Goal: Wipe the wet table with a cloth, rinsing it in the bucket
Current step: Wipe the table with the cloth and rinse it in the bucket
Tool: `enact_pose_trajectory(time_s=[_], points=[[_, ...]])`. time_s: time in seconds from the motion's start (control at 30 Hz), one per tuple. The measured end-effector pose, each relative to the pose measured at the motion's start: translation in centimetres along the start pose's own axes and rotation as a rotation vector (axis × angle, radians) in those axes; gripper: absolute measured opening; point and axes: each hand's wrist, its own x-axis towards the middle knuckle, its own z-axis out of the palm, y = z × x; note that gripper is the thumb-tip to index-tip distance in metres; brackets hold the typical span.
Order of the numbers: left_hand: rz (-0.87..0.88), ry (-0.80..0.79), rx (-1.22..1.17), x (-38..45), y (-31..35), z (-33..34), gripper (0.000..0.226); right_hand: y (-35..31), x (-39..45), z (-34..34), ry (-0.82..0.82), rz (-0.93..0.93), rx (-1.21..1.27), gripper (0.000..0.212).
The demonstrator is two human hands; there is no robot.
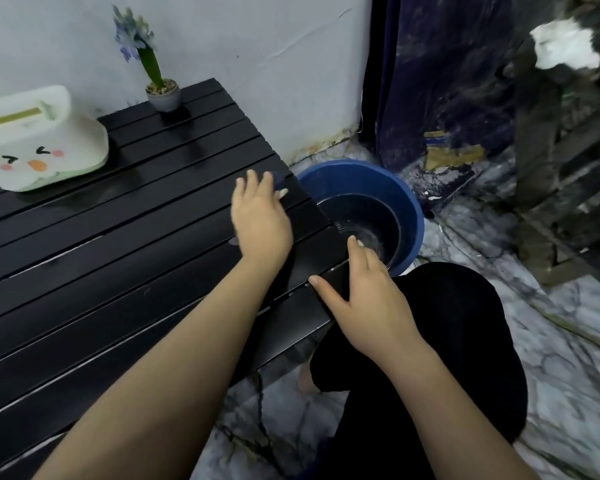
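**Hands at table corner, bucket beside**

Cloth: dark blue, mostly hidden under left hand; only an edge seen, near table corner. Left fingers flat, pressed on cloth. Right hand: relaxed, spread, rested on table edge, grasped nothing. Bucket: blue, on floor just beside table, partly hidden by it, held water. White box: cut off at left, cartoon face printed, no legible writing.

1 head-worn wide-angle view looks forward and steeply down from close above the black slatted counter; blue bucket sits right of centre, wall beyond.
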Motion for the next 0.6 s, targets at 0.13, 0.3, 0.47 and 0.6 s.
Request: enact_pose_trajectory(time_s=[0.13, 0.3, 0.47, 0.6], points=[[-0.021, -0.125, -0.435, 2.3, 3.6, 0.8, 0.025, 0.0, 0.3, -0.2, 0.014, -0.022, 0.01, 0.088], [-0.344, -0.234, -0.998, 5.6, 3.7, -1.1, 0.026, 0.0, 0.7, -0.1, 0.005, -0.023, 0.018, 0.089], [-0.411, -0.214, -1.006, 7.9, 2.0, -1.4, 0.025, -0.4, 0.9, 0.0, 0.024, -0.007, 0.015, 0.088], [-0.323, -0.227, -0.881, 8.0, 5.0, 0.9, 0.027, -0.4, 0.7, 0.1, 0.04, -0.005, 0.013, 0.088]])
